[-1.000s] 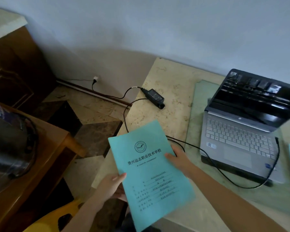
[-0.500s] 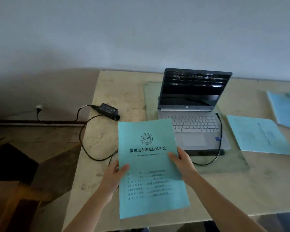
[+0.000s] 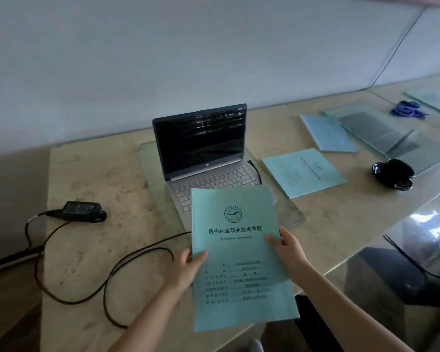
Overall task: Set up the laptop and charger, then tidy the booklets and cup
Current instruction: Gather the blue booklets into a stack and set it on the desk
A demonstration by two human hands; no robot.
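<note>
I hold a teal booklet (image 3: 239,255) upright in front of me, my left hand (image 3: 186,268) on its left edge and my right hand (image 3: 287,252) on its right edge. Behind it an open silver laptop (image 3: 203,153) with a dark screen stands on the stone table (image 3: 99,179). Its black charger brick (image 3: 83,212) lies to the left, with the cable (image 3: 107,275) looping across the table. A second teal booklet (image 3: 302,171) lies right of the laptop, a third (image 3: 328,133) farther back. A black cup (image 3: 394,174) lies on its side at the right.
Glass sheets (image 3: 391,138) lie on the table at the far right, with a blue object (image 3: 408,109) behind them. A glossy dark surface (image 3: 422,250) adjoins the table's right front edge. The wall runs along the back.
The view has swung right, bringing the cup, third booklet and glass sheets into sight. Both hands still hold the booklet, which now covers the laptop's front.
</note>
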